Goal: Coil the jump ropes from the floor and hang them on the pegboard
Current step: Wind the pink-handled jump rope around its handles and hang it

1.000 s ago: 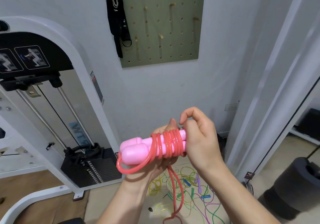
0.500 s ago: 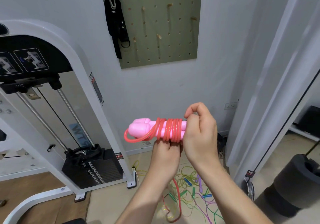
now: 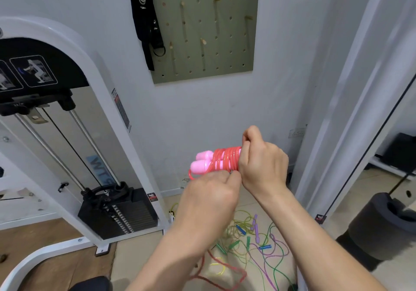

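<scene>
Left hand [image 3: 209,191], right hand [image 3: 263,164] hold pink jump rope [image 3: 225,157]; machine lettering [image 3: 99,169] illegible.

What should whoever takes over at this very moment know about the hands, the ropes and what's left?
Right hand: grip closed round the handles of the pink jump rope, cord wound over them.
Left hand: seems to pinch the cord just under the coil; the loose end trails to the floor.
Done: most of one rope wound.
Left: finish it, hang it on the pegboard, where no rope shows yet, then coil the tangled ropes on the floor.
</scene>
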`<state>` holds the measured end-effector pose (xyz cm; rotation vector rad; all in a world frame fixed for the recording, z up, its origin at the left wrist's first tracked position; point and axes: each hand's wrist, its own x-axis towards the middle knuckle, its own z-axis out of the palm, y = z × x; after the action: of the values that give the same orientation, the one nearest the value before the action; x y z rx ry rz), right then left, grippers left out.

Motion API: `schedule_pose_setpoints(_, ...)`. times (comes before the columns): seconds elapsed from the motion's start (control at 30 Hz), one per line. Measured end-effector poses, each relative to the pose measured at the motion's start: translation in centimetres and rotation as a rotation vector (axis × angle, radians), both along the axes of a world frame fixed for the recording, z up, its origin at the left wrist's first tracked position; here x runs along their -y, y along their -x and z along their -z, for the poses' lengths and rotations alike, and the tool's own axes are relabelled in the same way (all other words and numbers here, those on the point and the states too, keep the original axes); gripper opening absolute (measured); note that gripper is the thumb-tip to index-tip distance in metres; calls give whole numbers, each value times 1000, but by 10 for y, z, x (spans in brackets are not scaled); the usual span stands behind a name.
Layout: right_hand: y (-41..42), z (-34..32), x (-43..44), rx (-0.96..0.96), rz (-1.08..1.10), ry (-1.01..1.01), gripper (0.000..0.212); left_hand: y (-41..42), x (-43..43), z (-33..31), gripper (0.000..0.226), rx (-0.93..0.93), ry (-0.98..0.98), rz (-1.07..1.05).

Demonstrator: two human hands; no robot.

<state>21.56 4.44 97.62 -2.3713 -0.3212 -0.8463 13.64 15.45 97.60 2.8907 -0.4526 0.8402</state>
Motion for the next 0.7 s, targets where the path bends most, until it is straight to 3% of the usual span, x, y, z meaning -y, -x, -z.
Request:
schedule_pose_setpoints(0.1, -1, -6, 4, -174, -173, 93, 18, -6, -17, -15, 16, 76, 16, 64)
schedule_pose_setpoints(0.27, 7, -22, 13, -307, -464, -25, 17, -14, -31, -32, 28, -35, 194, 203)
schedule_pose_setpoints(0.33, 10, -25, 16, -341, -515, -67, 18, -13, -32, -36, 32, -31, 225, 206)
schedule_pose_setpoints(0.47, 16, -30, 18, -354, -553, 125, 17, -15, -33, -38, 36, -41, 167, 249)
schedule_pose_setpoints(0.57, 16, -33, 17, -472, -631, -29, 18, -18, -36, -44, 29, -98, 213, 300)
schedule_pose_setpoints(0.63, 18, -34, 16, -494, -676, -140, 19, -20, -38, -48, 19, -193, 355, 311)
schedule_pose_setpoints(0.7, 21, -34, 16, -485, -681, -169, 19, -22, -37, -52, 5, -368, 643, 278)
